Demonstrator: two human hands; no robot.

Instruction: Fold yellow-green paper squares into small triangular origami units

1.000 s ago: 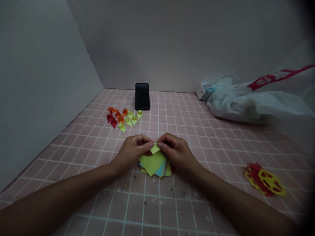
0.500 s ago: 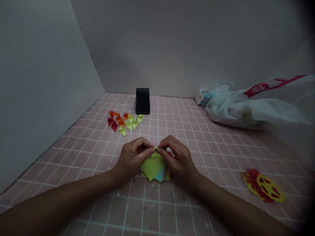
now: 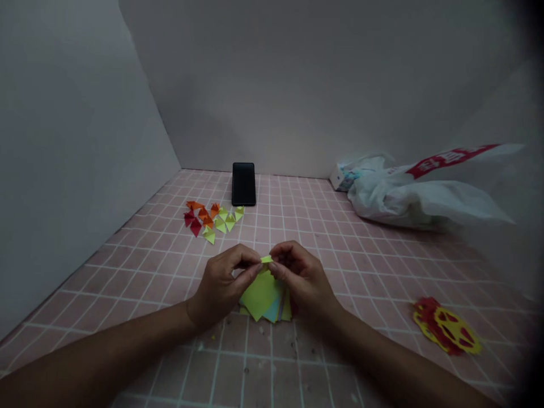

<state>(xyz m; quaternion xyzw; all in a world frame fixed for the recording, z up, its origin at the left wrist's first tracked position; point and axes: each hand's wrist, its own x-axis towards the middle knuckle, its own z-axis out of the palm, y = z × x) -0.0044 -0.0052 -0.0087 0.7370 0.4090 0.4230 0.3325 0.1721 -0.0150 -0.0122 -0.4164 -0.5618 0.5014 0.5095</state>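
Note:
Between my two hands is a small folded piece of yellow paper (image 3: 266, 259), held above a fanned stack of coloured paper squares (image 3: 258, 297). My left hand (image 3: 227, 280) pinches the paper's left end between thumb and forefinger. At its right end, my right hand (image 3: 304, 279) has thumb and fingers closed on it too. The top sheet of the stack is yellow-green, with light blue and other colours showing beneath. My fingers hide part of the folded piece and the far side of the stack.
Several small folded paper pieces in red, orange and yellow (image 3: 220, 225) lie at the back left. Behind them stands a black phone (image 3: 243, 185). A white plastic bag (image 3: 382, 198) and a small box (image 3: 339, 177) are at the back right. Red and yellow cut-out shapes (image 3: 457, 330) lie at right.
The view has tilted slightly, so everything sits a little lower. My fingers have moved a bit apart at the folded yellow paper, so more of it shows between them.

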